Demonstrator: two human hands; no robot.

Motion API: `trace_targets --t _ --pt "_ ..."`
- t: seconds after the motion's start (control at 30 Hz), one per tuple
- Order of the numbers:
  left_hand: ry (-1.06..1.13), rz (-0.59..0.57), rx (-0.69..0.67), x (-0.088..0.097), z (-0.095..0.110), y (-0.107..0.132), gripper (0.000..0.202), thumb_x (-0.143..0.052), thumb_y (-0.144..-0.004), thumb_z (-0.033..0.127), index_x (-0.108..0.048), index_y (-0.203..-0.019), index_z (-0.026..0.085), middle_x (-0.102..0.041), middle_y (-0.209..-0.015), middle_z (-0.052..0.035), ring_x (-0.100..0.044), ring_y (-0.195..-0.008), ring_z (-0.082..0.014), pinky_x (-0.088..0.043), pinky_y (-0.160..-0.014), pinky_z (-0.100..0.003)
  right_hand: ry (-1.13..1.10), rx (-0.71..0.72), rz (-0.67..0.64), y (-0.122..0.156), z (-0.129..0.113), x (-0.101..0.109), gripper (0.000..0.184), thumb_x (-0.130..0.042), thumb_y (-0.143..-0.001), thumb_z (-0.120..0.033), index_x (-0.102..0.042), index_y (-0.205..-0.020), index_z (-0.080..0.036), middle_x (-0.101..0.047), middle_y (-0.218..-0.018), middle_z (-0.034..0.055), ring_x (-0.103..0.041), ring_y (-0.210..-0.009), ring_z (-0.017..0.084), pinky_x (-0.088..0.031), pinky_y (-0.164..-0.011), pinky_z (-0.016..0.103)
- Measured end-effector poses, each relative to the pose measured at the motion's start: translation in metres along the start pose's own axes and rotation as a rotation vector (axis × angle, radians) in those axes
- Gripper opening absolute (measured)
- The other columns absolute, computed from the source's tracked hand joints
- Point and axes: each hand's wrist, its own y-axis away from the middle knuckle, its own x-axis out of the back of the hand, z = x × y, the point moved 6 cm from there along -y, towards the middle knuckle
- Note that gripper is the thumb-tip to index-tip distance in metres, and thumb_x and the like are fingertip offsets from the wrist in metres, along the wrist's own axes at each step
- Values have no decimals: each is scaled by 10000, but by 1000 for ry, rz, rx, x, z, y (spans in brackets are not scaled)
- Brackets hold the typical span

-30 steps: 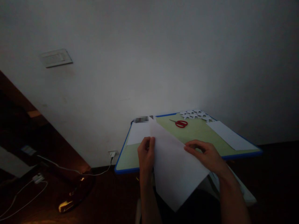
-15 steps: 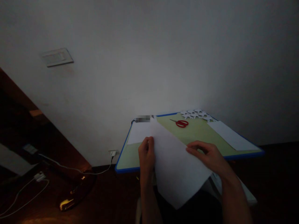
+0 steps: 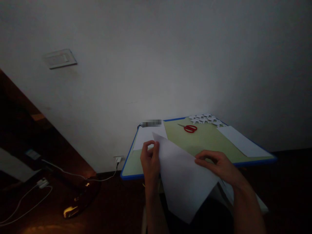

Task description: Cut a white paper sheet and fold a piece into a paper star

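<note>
A white sheet of paper (image 3: 182, 175) hangs tilted in front of me, over the near edge of the table and above my lap. My left hand (image 3: 150, 157) pinches its left edge, thumb against the near face. With thumb and fingertips together, my right hand (image 3: 214, 161) grips the upper right edge. Beyond the sheet, red-handled scissors (image 3: 190, 128) lie on the light green tabletop (image 3: 177, 128). Several small folded white paper pieces (image 3: 204, 119) are grouped at the far right corner.
More white paper (image 3: 243, 141) lies along the table's right side, and another white sheet (image 3: 143, 139) at its left. A blurred-out object (image 3: 151, 123) sits at the back left. A plugged-in charger (image 3: 118, 159) with cables is on the wall, left of the table.
The held sheet has come down and slightly toward me, its top corner now lower. More of the white sheet at the table's left shows. Both hands keep hold of the paper.
</note>
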Motion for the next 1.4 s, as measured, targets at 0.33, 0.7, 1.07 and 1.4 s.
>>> trace_targets --t 0.33,0.7,1.07,1.4 --pt "32 -4 -84 6 5 -1 362 -721 -901 554 -614 -901 208 -482 -586 67 -415 -496 -93 -307 -461 -185 -9 -3 -31 1 1 -2 265 -752 -882 -487 -826 -842 -236 -818 -868 52 -744 -856 250 -579 -800 355" --pt "53 61 -82 12 -1 -3 339 -755 -873 512 -716 -817 180 -645 -723 0 -566 -655 -143 -432 -597 -238 -2 -20 -80 3 2 -2 280 -745 -887 -501 -831 -839 -239 -813 -862 54 -738 -873 264 -573 -822 372" --pt "43 241 -69 18 14 3 301 -796 -815 469 -767 -874 175 -716 -776 -22 -621 -700 -160 -454 -611 -242 -7 -42 -102 5 -2 -3 270 -746 -884 -496 -828 -821 -246 -815 -856 47 -743 -853 253 -580 -808 367" --pt "-78 243 -93 19 23 9 281 -647 -971 489 -634 -934 211 -567 -629 46 -475 -538 -113 -313 -489 -206 18 -23 -194 8 -11 -15 314 -684 -947 -513 -791 -832 -242 -786 -851 32 -716 -844 233 -560 -782 331"
